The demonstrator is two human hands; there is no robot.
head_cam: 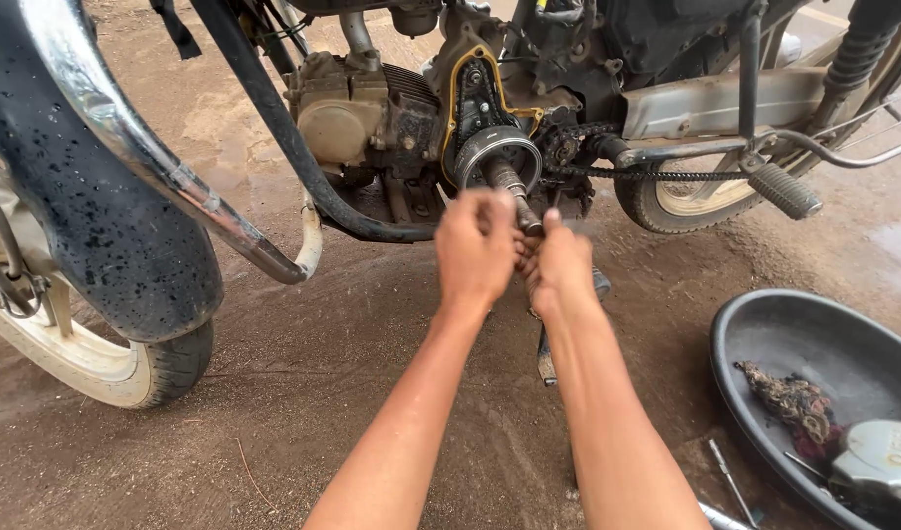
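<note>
**2 hands on a tool at the open engine side**

Head view: a motorcycle stands on damp, sandy ground with its side cover off. In the open engine (372, 113) a round metal rotor (499, 157) shows, ringed by a yellow gasket edge, and the drive chain (656, 175) runs back from it toward the rear wheel (691, 196). A dark, threaded puller tool (514, 191) sticks out from the middle of the rotor toward the person.

Both arms reach forward from the bottom of the picture. The left hand (475, 250) is curled, back of the hand up, its fingers folded in at the outer end of the tool. The right hand (558, 265) sits just beside it, touching it, fingers closed as well. Both seem wrapped around the tool's near end, though the hands are blurred and the grip itself is hidden behind the knuckles, so I cannot tell exactly what each finger holds.

To the left, the black front mudguard (107, 216) and chrome exhaust pipe (205, 206) fill the foreground above the front tyre (165, 368). A footpeg (784, 191) juts out at the right. Lower right lies a dark round pan (764, 334) with a dirty rag (794, 402) and a grey engine cover (877, 461) in it.
</note>
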